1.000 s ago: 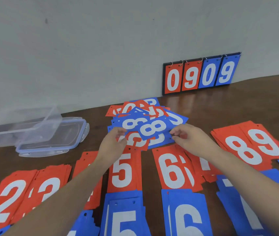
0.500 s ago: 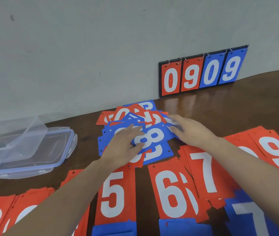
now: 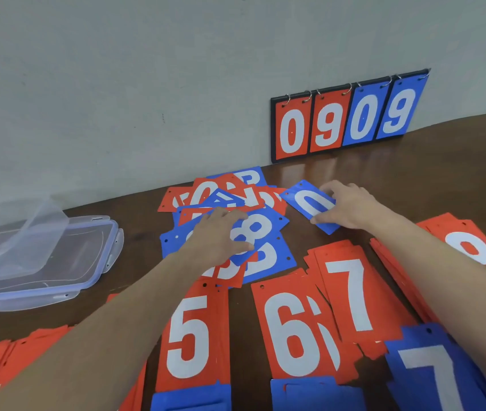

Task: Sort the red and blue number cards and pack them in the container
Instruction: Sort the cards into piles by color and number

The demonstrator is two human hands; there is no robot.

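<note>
We take the mixed pile of cards (image 3: 230, 203) at the middle of the brown table (image 3: 443, 161) as our landmark. The table, the largest item, runs back to a grey wall (image 3: 147, 69).

Left of the pile, well apart, we see the clear plastic container (image 3: 13, 241) resting tilted on its blue-rimmed lid (image 3: 67, 277).

Behind the pile and to its right, a black flip scoreboard (image 3: 348, 117) leans against the wall; its ringed leaves read 0 and 9 in red, then 0 and 9 in blue.

Nearer to us than the pile lie sorted red stacks whose top cards read 5 (image 3: 191, 333), 6 (image 3: 298, 330) and 7 (image 3: 354, 295). A further red stack (image 3: 479, 250) lies to the right; its digit is partly hidden by the forearm. Blue stacks lie nearer still, one showing 7 (image 3: 431, 378); the tops of the others are cut off by the frame edge.

On the pile, a blue card reading 8 (image 3: 253, 229) lies uppermost; other digits in it are overlapped and unreadable.

Our left hand (image 3: 218, 238) rests on the pile with fingers spread, the thumb against the blue 8; we cannot tell whether it grips a card.

Our right hand (image 3: 351, 206) pinches a blue card reading 0 (image 3: 310, 203) just right of the pile, fingers along its far edge and thumb at its near edge.
</note>
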